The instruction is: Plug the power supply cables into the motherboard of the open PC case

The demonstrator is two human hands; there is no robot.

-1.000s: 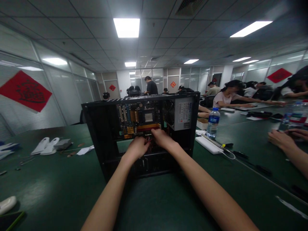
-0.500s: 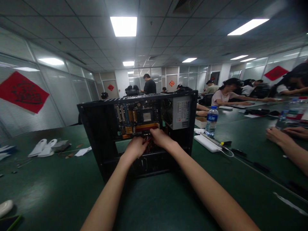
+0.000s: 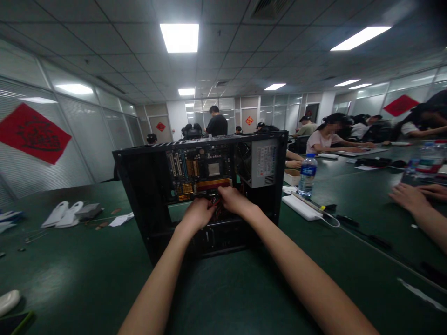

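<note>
An open black computer case [image 3: 143, 186] stands on the green table [image 3: 87, 270] in front of me. Inside it I see a motherboard [image 3: 199, 174] and, at the upper right, a grey power supply [image 3: 263, 163]. Both my hands reach into the case just below the motherboard. My left hand [image 3: 198, 214] is curled closed, and my right hand [image 3: 234, 201] is closed beside it. Their fingers meet at a bundle of red wires [image 3: 218, 209]. What exactly each hand pinches is hidden by the fingers.
A water bottle [image 3: 307, 176] and a white flat box [image 3: 302, 208] with a cable lie right of the case. Another person's hands [image 3: 412, 197] rest at the right edge. White parts [image 3: 63, 213] lie at the left. Several people sit at the far tables.
My view has shifted slightly; the case sits a little further left in the picture. My hands stay at the same spot inside the case.
</note>
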